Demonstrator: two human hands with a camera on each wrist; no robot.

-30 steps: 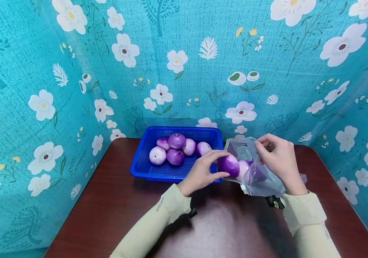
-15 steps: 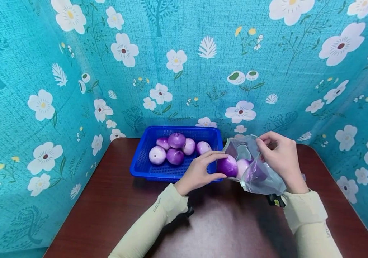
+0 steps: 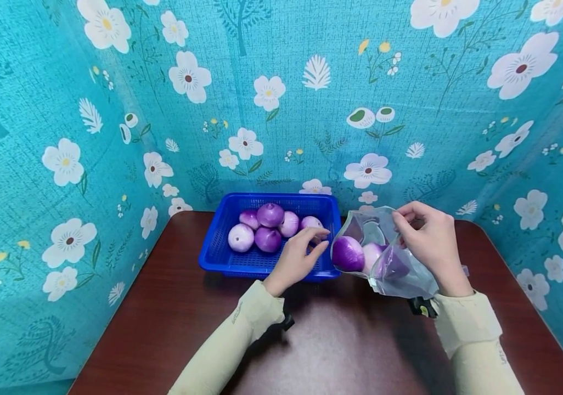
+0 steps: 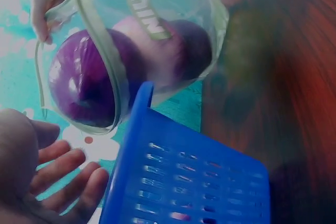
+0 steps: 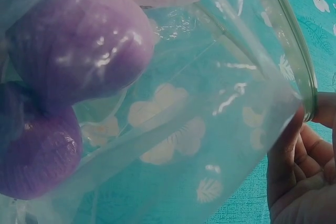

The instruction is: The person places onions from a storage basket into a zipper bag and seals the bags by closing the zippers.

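Observation:
My right hand [image 3: 426, 233] pinches the rim of a clear plastic zip bag [image 3: 405, 277] and holds its mouth spread. A dark purple onion [image 3: 348, 254] lies just inside the mouth, with a paler onion [image 3: 372, 257] deeper in. The right wrist view shows onions [image 5: 79, 40] through the film, and the fingers [image 5: 294, 166] at the bag's edge. My left hand [image 3: 297, 259] holds nothing; its fingers are relaxed over the right end of a blue plastic basket [image 3: 242, 269]. In the left wrist view those fingers [image 4: 58, 174] hang beside the basket wall, below the bag mouth.
Several purple onions [image 3: 268, 240] sit in the basket, mostly toward its left and back. Basket and bag are on a dark wooden table [image 3: 173, 329], the bag right of the basket. A teal flowered cloth [image 3: 286, 109] hangs behind and at both sides.
My left hand has let go of the dark purple onion at the bag mouth and drawn back left over the basket. My right hand keeps its pinch on the bag, shifted slightly.

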